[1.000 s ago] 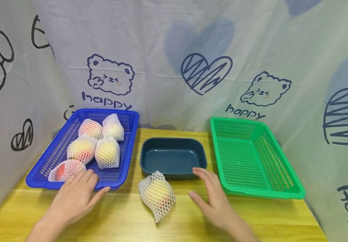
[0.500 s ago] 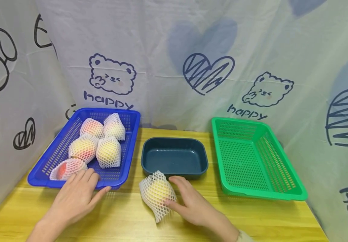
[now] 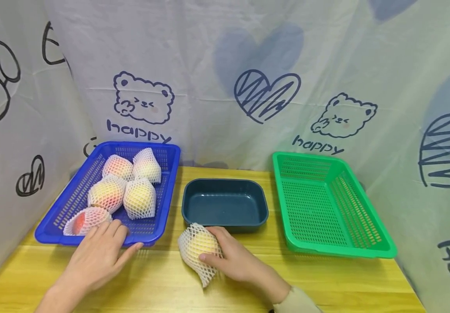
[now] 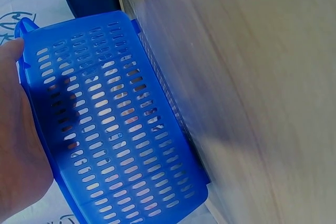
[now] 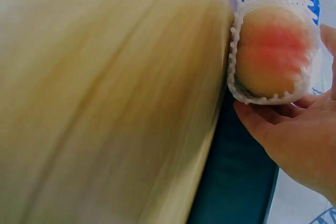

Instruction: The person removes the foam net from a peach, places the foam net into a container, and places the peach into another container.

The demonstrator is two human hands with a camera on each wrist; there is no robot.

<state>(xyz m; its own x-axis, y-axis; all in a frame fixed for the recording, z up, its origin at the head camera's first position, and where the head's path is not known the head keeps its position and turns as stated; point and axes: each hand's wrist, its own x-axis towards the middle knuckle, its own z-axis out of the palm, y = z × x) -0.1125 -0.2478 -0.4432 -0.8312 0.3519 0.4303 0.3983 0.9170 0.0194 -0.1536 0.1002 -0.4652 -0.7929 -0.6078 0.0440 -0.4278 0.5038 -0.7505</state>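
Between curled fingers (image 3: 217, 232) and thumb (image 3: 211, 260) of the right hand (image 3: 235, 259), a netted peach (image 3: 194, 250), left hand (image 3: 100, 251) hooked over blue basket (image 3: 171, 187).

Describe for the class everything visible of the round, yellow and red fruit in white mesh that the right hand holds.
The round, pale yellow fruit has a red blush and looks like a peach. A white, foamy mesh sleeve wraps it; one end tapers to a point, while the right wrist view shows bare skin through an opening. The bare right hand grips it in front of the dark teal, oblong tray. Whether it touches the yellowish wooden table is unclear.
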